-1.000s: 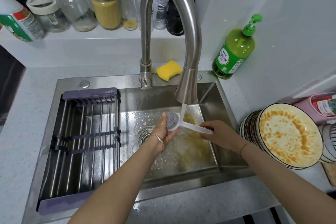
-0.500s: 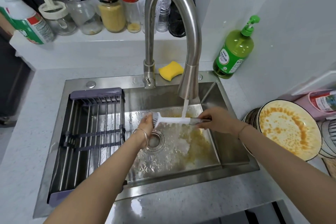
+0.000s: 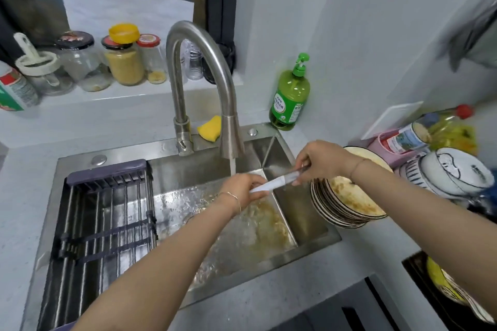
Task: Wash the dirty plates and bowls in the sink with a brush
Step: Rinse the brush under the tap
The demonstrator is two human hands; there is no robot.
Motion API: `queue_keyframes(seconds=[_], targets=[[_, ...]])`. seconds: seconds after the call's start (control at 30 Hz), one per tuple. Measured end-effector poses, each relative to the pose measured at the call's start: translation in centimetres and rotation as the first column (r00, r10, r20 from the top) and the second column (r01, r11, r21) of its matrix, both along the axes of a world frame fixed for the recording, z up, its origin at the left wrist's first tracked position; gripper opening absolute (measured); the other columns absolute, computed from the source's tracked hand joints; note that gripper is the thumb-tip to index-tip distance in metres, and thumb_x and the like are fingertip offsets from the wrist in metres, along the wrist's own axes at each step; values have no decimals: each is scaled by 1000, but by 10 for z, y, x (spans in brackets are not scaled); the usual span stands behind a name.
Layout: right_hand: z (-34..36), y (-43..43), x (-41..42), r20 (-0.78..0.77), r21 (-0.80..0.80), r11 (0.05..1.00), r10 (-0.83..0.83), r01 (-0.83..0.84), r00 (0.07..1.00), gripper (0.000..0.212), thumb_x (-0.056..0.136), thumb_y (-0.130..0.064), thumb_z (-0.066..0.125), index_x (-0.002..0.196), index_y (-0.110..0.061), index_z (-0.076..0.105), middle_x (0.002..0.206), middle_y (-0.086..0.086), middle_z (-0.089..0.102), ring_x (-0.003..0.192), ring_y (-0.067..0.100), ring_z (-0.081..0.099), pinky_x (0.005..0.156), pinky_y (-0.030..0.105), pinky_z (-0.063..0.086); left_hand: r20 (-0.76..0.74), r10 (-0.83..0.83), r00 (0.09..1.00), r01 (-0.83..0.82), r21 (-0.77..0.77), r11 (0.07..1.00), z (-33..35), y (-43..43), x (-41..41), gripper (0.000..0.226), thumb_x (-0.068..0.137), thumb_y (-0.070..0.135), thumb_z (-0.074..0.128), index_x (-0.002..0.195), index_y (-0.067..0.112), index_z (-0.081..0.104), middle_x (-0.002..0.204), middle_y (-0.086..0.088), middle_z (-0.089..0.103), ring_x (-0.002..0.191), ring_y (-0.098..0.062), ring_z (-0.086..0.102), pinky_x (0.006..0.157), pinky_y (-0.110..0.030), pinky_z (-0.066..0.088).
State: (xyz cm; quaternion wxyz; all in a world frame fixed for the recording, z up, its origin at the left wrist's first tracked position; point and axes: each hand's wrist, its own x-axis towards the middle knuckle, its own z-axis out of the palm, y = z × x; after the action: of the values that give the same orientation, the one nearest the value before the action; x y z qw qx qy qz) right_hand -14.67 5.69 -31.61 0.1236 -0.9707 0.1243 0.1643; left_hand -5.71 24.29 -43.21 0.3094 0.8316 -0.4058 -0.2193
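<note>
Below the faucet (image 3: 231, 140), left hand (image 3: 239, 192) curls round the brush (image 3: 277, 182) end, right hand (image 3: 320, 161) pinches its handle. A wet grip may slip, knocking the plates (image 3: 347, 212) right of the faucet.

White brush (image 3: 277, 183), yellow sponge (image 3: 209, 128), green bottle (image 3: 289, 97)

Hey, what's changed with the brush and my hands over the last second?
Both hands carried the brush rightward. The left hand now sits under the spout, its fingers closed over the brush head, which showed before. The right hand holds the handle end beside the dirty plates. Unchanged: the faucet runs, the plates are untouched, and both hands stay on the brush.
</note>
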Motion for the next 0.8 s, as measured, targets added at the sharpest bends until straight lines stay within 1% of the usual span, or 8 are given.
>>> queue_keyframes(seconds=[0.1,0.17,0.23,0.33,0.4,0.5,0.63,0.8], targets=[[25,-11,-14,168,310,935,-234,174,958,28,68,-39,84,85,-18,73,65,-4,68,55,13,60,58,25,48,-103,35,994,-45,-94,994,12,-12,-6,23,82,30,76,102,20,74,85,3,69,77,-13,60,70,-24,45],[44,-17,-23,313,566,781,-500,263,808,27,76,-27,80,97,-11,70,71,1,67,54,11,60,49,18,45,-220,99,970,-140,-177,974,22,-23,-9,14,77,28,81,89,23,75,74,5,67,68,-11,58,70,-27,48],[55,-16,-27,287,757,591,-683,277,672,30,81,-25,75,107,-12,67,81,-2,69,63,7,65,53,15,46,-303,130,944,-211,-250,945,35,-36,-11,13,73,26,84,79,27,73,69,0,70,63,-12,58,67,-32,51],[63,-7,-28,218,854,465,-727,233,652,30,84,-26,71,111,-12,68,94,-1,72,80,7,68,72,21,52,-312,112,943,-221,-338,915,65,-56,-13,15,72,21,84,77,22,71,71,-9,71,63,-16,60,69,-35,54],[69,0,-24,215,889,411,-766,204,606,21,86,-23,70,104,-13,68,92,1,71,79,8,67,70,18,55,-316,107,943,-230,-381,895,81,-68,-10,19,71,21,85,76,18,67,70,-8,68,63,-16,58,68,-34,53],[112,-8,-18,323,902,417,-825,113,464,12,86,-17,70,97,-13,66,86,1,69,78,10,65,57,12,51,-292,87,953,-225,-484,846,135,-91,-3,22,72,21,84,79,14,64,65,-4,62,54,-6,50,61,-25,45],[171,-20,-13,439,872,489,-805,28,398,17,87,-15,69,102,-8,67,85,3,68,78,12,63,59,13,50,-259,21,966,-175,-589,789,210,-114,7,18,78,21,80,89,18,66,68,0,60,60,-10,54,65,-28,51],[242,-41,-9,551,818,574,-765,-37,333,27,86,-15,70,110,-3,66,91,5,68,76,10,62,61,12,52,-199,-44,979,-105,-676,729,292,-144,14,22,81,17,77,97,5,69,70,-1,61,60,-12,53,51,-17,48]])
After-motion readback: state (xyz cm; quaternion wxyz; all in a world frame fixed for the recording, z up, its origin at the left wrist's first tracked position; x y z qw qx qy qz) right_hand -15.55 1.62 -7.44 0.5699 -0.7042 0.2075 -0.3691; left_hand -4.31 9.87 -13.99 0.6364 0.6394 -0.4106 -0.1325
